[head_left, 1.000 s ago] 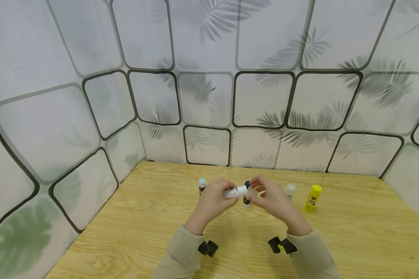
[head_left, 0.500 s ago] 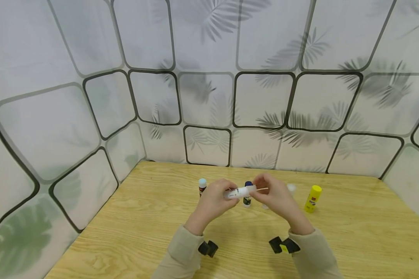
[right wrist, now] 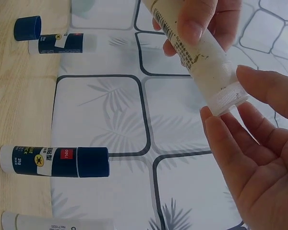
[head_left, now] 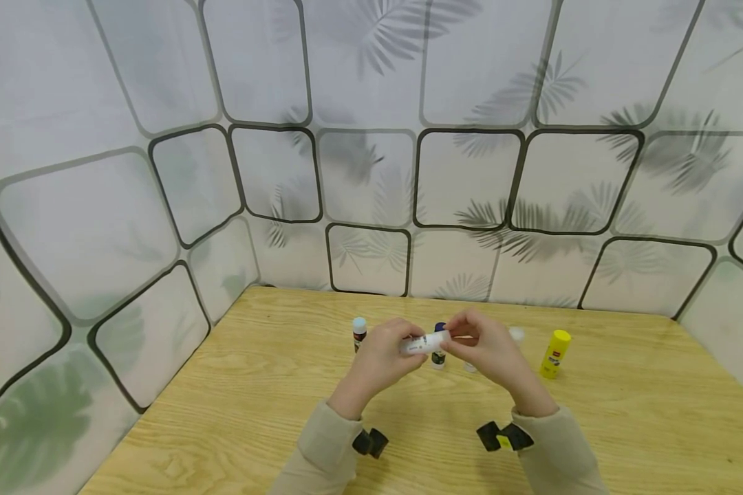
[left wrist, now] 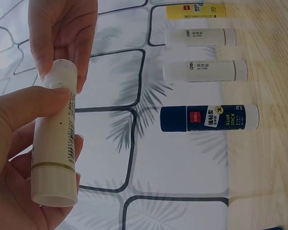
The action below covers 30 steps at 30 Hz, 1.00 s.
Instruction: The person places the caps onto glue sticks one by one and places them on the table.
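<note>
My left hand (head_left: 380, 347) grips a white glue stick (head_left: 422, 343) around its barrel, thumb on top, the stick nearly level above the table. Thumb and fingers of my right hand (head_left: 486, 347) pinch its other end, where a ridged, translucent cap (right wrist: 228, 98) shows in the right wrist view. Behind the hands stands a blue glue stick (left wrist: 209, 118), its blue cap on. Farther right stand two capped white glue sticks, one (left wrist: 206, 71) beside the other (left wrist: 201, 37), both largely hidden by my right hand in the head view.
A yellow glue stick (head_left: 554, 354) stands at the right. At the left is an uncapped blue-labelled glue stick (right wrist: 60, 43) with a pale tip, a blue cap (right wrist: 27, 28) beside it. The wooden table (head_left: 235, 385) meets a patterned curtain (head_left: 371, 172) at the back.
The translucent cap, earlier apart in my right fingers, is now at the stick's end. My right hand has shifted slightly; my left hand keeps its grip.
</note>
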Available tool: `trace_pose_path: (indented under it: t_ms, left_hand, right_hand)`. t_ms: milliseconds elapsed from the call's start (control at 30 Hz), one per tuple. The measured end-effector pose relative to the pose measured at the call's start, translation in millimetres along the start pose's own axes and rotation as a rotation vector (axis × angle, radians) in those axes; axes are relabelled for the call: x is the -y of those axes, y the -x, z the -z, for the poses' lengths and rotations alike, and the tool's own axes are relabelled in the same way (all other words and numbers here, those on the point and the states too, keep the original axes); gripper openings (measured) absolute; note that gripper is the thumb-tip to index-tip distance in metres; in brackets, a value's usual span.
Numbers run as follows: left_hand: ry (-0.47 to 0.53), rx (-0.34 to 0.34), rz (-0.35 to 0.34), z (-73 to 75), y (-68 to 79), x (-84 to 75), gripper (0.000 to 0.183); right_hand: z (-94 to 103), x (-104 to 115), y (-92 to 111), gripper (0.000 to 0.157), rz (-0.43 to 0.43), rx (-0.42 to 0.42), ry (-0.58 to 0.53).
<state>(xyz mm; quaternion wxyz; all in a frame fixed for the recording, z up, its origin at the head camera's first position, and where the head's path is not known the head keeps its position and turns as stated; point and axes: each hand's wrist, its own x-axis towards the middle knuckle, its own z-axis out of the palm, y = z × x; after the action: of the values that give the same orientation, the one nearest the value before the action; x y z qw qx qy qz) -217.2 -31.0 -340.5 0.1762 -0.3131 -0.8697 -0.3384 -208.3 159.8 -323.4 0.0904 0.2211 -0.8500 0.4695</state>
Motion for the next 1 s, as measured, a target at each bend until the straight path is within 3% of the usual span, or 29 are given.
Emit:
trace_pose_path:
  t_ms: [300, 600, 1000]
  left_hand:
    - [0.007, -0.017, -0.020, 0.2, 0.2, -1.1, 0.021]
    - [-0.019, -0.051, -0.021, 0.7, 1.2, -2.7, 0.021]
    - [-0.021, -0.073, -0.043, 0.9, 1.1, -4.2, 0.021]
  right_hand:
    - [0.2, -1.6, -0.8, 0.017, 0.019, 0.007, -0.002]
    - [8.2, -5.2, -0.7, 0.030, 0.024, 0.062, -0.018]
    - [11.4, -7.0, -1.6, 0.024, 0.038, 0.097, -0.047]
